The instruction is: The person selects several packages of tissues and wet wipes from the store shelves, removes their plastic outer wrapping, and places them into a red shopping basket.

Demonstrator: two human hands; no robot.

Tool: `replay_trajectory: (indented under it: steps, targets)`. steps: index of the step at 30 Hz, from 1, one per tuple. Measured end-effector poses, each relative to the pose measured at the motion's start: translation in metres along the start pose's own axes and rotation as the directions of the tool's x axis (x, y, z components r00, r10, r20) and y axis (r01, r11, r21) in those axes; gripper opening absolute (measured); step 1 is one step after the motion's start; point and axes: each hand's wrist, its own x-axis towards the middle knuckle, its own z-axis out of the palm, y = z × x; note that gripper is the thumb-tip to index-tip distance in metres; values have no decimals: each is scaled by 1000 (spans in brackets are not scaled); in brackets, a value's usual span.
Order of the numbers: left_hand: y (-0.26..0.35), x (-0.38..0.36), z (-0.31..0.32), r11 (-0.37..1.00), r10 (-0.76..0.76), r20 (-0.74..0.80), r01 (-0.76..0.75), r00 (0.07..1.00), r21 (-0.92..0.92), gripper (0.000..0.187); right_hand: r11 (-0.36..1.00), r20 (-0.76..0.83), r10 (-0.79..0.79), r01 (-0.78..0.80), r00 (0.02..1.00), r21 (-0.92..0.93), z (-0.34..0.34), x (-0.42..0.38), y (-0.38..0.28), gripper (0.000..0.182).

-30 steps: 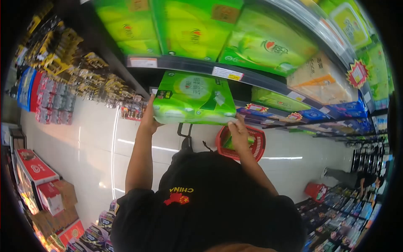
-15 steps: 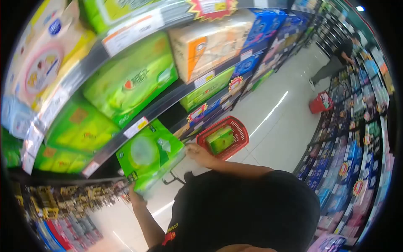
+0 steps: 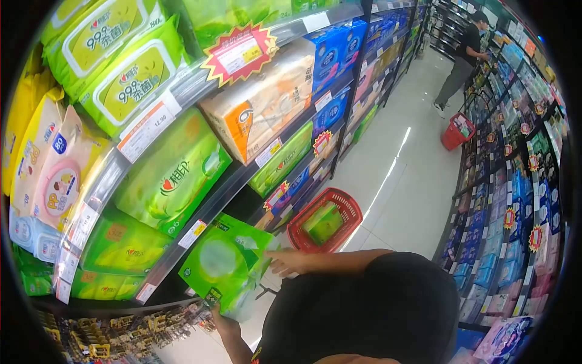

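A large green pack of tissues [image 3: 227, 261], wrapped in shiny plastic, is held between my two hands beside the lower shelf. My left hand [image 3: 225, 324] grips its near lower corner, with most fingers hidden under the pack. On the opposite side, my right hand [image 3: 288, 262] has its fingers closed on the pack's edge. Past my right hand, a red shopping basket [image 3: 295, 227] stands on the floor with another green tissue pack [image 3: 323, 223] inside.
The left shelf [image 3: 200, 233] carries green tissue packs [image 3: 176, 176], an orange-and-white pack [image 3: 260, 109] and wet-wipe packs [image 3: 127, 91]. Shelves of packaged goods [image 3: 485, 255] line the right side. Farther along the aisle, another person [image 3: 464, 57] stands near a red basket [image 3: 458, 131].
My view has shifted, so shelves and baskets sit differently in the picture and look sharper. The tissue pack stays in both hands and appears slightly lower and farther right.
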Motion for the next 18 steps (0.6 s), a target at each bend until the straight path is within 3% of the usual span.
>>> replay_trajectory:
  steps: [2, 6, 7, 11, 14, 18]
  targets:
    - [-5, -1, 4, 1000, 21, 9, -22, 1000, 8, 59, 997, 85, 55, -59, 995, 47, 7, -1, 5, 95]
    - [-17, 3, 4, 991, 91, 73, -97, 993, 87, 56, 993, 38, 112, -110, 993, -47, 1, 15, 11, 85]
    - [-15, -3, 16, 991, 94, 67, -100, 993, 93, 56, 997, -5, 72, -72, 997, -33, -3, 16, 14, 67]
    - [-11, -30, 52, 993, 63, 24, -66, 998, 98, 56, 1000, -56, 9, -8, 998, 14, -15, 30, 27, 50]
    - [-13, -30, 52, 992, 67, 10, -67, 998, 108, 56, 998, -90, -22, 28, 996, 64, -14, 28, 25, 52]
    - [-9, -38, 69, 989, 93, 79, -101, 992, 109, 55, 987, 5, 7, -8, 1000, 157, -12, 20, 20, 56]
